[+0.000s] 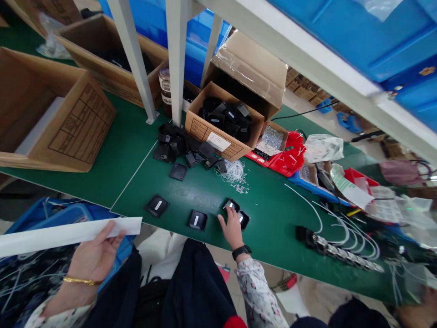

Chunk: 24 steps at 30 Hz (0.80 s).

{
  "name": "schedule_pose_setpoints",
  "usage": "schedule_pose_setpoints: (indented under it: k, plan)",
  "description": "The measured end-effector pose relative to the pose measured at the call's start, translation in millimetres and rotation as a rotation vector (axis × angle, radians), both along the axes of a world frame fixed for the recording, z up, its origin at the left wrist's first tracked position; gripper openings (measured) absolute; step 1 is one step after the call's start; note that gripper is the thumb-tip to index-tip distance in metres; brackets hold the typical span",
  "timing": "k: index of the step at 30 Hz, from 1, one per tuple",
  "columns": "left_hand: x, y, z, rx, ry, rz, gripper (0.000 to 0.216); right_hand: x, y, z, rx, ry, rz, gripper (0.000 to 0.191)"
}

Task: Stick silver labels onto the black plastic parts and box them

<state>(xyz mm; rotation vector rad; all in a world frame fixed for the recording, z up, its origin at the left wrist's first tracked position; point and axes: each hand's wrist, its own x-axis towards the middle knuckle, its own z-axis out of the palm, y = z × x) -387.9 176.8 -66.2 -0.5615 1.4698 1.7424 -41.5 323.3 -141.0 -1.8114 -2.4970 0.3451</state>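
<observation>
My left hand [97, 255], with a gold bracelet at its wrist, pinches a long white paper strip [68, 234] near its right end, in front of the table edge. My right hand [232, 228] wears a black wristband. Its fingers are stretched out and apart, with the fingertips over a square black plastic cover [231, 203] that bears a white label. Just right of those fingers lies a second labelled black cover [243, 220], partly hidden. Two more labelled covers, one in the middle [197, 220] and one farther left [156, 206], lie along the front edge. Behind them is a black cover [178, 171] with no label showing.
Loose black parts [177, 145] are heaped before a cardboard box [221, 123] full of similar ones. White cords and small pins [235, 173] lie beside it. Grey posts [175, 59] rise at the back. A metal-and-black assembly with white tubes [336, 248] lies at right.
</observation>
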Motion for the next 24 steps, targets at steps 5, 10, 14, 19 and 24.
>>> schedule_pose_setpoints:
  k: [5,10,14,19,24]
  plan:
    - [-10,-20,-2.5,-0.017,0.003,0.056,0.022,-60,-6,-1.0,-0.041,0.113,0.173,0.076]
    - [-15,-35,-2.2,0.001,-0.004,0.113,0.021,-127,11,6.7,-0.054,-0.095,0.417,0.076]
    - [-19,-44,0.7,-0.03,-0.021,0.161,0.019,-159,11,15.6,-0.029,-0.195,0.777,0.064]
    - [-24,-51,-2.4,-0.03,-0.015,0.195,0.018,-180,16,19.9,-0.102,-0.163,1.063,0.043]
    - [-29,-46,-5.6,-0.012,0.003,0.165,0.02,-179,30,16.5,-0.15,-0.118,0.976,0.022]
